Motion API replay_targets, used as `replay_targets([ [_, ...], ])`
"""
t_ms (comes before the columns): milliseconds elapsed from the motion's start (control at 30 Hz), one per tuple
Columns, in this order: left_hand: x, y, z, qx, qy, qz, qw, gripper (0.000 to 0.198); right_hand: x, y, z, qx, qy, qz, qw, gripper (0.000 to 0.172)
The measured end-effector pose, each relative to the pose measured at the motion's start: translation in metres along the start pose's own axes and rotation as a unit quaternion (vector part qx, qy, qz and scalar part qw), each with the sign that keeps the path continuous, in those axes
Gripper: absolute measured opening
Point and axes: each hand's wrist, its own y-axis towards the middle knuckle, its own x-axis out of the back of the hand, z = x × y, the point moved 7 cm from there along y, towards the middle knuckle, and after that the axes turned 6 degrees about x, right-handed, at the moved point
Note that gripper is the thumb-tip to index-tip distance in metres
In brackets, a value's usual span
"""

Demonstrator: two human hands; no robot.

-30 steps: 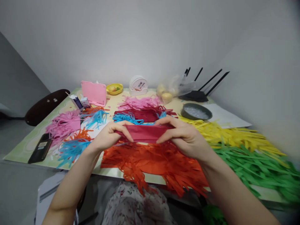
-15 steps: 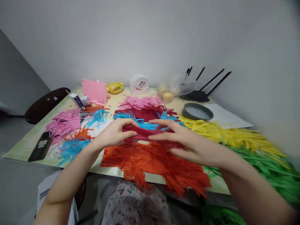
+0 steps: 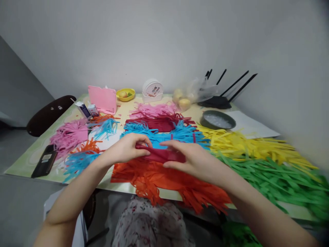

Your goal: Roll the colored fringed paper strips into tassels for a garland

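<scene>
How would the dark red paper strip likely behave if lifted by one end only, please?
Probably floppy: the dark red paper strip looks thin, like the orange fringe drooping over the table edge. Likely very light: the left hand pinches just its end. It may crease or tear easily.

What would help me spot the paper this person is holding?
Find the big orange fringed paper nearest the person. Right above it, the left hand and right hand pinch a dark red folded strip. Unlike the fringed piles around, it is a smooth band.
</scene>
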Motion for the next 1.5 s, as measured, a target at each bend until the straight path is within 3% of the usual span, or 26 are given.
replay_targets([
  [67,-0.002,0.001,0.002,0.004,-0.003,0.005,1.0,0.009,0.0,0.0,0.002,0.013,-0.023,0.002,1.0,0.011],
  [267,-0.005,0.001,0.007,0.022,-0.028,0.013,0.999,0.012,0.002,0.002,-0.008,-0.024,0.038,0.002,0.999,0.01],
  [400,-0.002,0.0,0.009,0.028,-0.046,-0.001,0.999,0.02,0.001,0.0,-0.016,-0.05,0.11,-0.017,0.993,0.02],
  [567,-0.006,-0.006,0.014,0.021,-0.126,-0.028,0.991,0.027,-0.01,-0.009,-0.024,-0.119,0.326,-0.056,0.936,0.023],
  [700,-0.017,-0.014,0.022,0.014,-0.253,-0.04,0.966,0.023,-0.007,-0.019,-0.027,-0.113,0.318,-0.144,0.93,0.02],
  [1000,-0.023,-0.023,0.032,-0.085,-0.299,-0.117,0.943,0.022,-0.025,-0.032,-0.037,-0.057,0.418,-0.203,0.884,0.02],
  [1133,-0.024,-0.024,0.034,-0.062,-0.28,-0.132,0.949,0.018,-0.021,-0.032,-0.03,-0.049,0.364,-0.216,0.905,0.019],
  [1333,-0.021,-0.025,0.029,0.003,-0.166,-0.162,0.973,0.019,-0.008,-0.034,-0.006,0.045,0.157,-0.216,0.963,0.018],
  [1433,-0.018,-0.025,0.025,-0.004,-0.096,-0.179,0.979,0.013,-0.01,-0.038,-0.001,0.055,0.098,-0.203,0.973,0.013],
  [1500,-0.018,-0.024,0.022,-0.021,-0.055,-0.171,0.983,0.019,-0.012,-0.04,-0.003,0.035,0.071,-0.205,0.976,0.016],
])
